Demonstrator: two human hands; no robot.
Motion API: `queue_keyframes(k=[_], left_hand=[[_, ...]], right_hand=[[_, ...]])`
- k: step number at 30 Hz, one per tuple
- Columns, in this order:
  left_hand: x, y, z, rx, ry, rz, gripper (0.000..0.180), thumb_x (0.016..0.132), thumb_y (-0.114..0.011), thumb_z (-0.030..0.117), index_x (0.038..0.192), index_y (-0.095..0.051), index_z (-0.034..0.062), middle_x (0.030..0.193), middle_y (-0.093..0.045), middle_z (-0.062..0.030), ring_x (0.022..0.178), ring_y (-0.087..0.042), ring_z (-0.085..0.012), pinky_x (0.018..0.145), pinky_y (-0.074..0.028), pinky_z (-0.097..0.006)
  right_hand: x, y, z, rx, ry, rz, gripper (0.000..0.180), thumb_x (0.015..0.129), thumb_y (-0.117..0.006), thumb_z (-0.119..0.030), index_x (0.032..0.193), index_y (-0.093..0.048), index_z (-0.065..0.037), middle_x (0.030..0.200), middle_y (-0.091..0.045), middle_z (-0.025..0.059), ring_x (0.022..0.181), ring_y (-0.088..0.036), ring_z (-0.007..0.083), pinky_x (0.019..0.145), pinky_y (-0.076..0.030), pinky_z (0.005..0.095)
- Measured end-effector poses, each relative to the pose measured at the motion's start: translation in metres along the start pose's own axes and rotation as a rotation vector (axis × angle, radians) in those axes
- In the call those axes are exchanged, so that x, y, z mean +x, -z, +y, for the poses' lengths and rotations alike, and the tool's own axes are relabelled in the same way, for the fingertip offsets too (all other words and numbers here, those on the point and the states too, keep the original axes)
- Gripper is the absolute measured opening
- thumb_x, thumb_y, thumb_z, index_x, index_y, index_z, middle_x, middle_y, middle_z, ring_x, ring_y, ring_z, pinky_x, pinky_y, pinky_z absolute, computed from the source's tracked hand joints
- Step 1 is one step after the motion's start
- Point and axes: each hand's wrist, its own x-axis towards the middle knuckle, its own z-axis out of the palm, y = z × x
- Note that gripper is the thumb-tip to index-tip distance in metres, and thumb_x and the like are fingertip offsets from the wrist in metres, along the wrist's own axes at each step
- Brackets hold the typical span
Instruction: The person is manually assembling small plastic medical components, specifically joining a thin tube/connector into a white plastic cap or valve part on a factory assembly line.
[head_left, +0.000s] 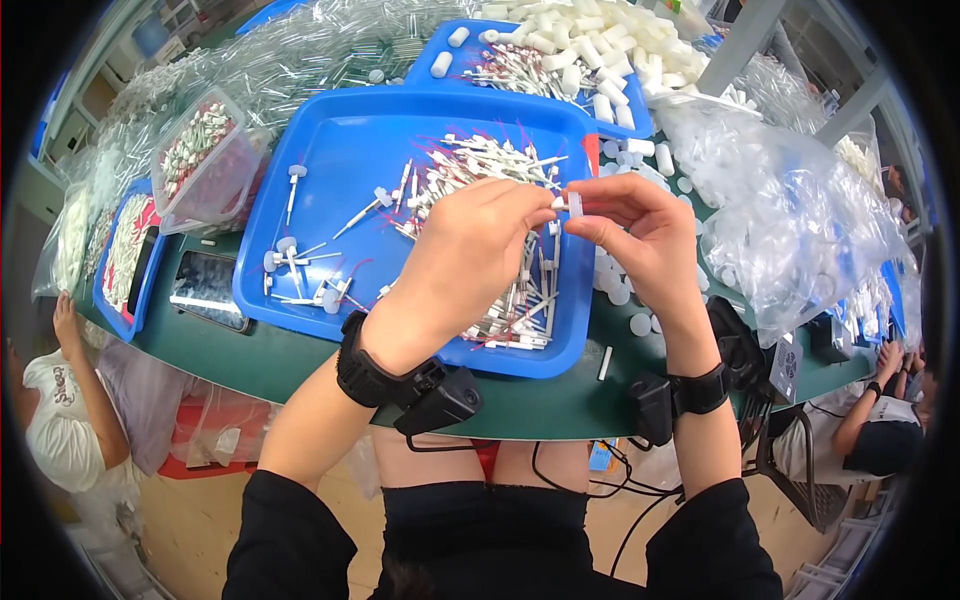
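Both hands are meeting over the right side of a large blue tray [345,150], and I'm seeing their fingertips almost touching. The left hand [460,255] is pinching a slim white piece [558,203], its fingers drawn narrow and hiding most of it. The right hand [645,235] is gripping a small translucent cap [575,205] between thumb and fingers, right at the end of that piece (whether the two are joined, I can't tell from here).

Below and beyond the left hand, a heap of white sticks [470,165] with red threads is spreading across the tray. To that hand's left, a few sticks with disc caps [289,248] are lying apart from the heap. Just beside and under the right hand, loose translucent discs [640,323] are scattering over the green table [590,410], and a short white stick [605,362] is lying nearer the person. Farther right of that hand, a clear plastic bag [790,215] is slumping; beyond both hands, white cylinders [560,60] are piling up. Well left of the left hand, a phone [208,288] is resting near a clear box [200,190] of small parts.
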Motion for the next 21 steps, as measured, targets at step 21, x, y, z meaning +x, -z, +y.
queue_keyframes(k=[21], left_hand=[[0.0037,0.0075,0.0048,0.195,-0.151,0.008,0.020,0.078,-0.060,-0.008,0.096,-0.065,-0.0005,0.081,-0.066,-0.0134,0.073,-0.066,-0.0276,0.064,-0.052,-0.034]], right_hand=[[0.0011,0.0001,0.0003,0.093,-0.044,-0.028,0.022,0.080,-0.073,-0.003,0.098,-0.064,0.005,0.096,-0.069,0.0100,0.090,-0.068,0.0163,0.083,-0.053,0.0265]])
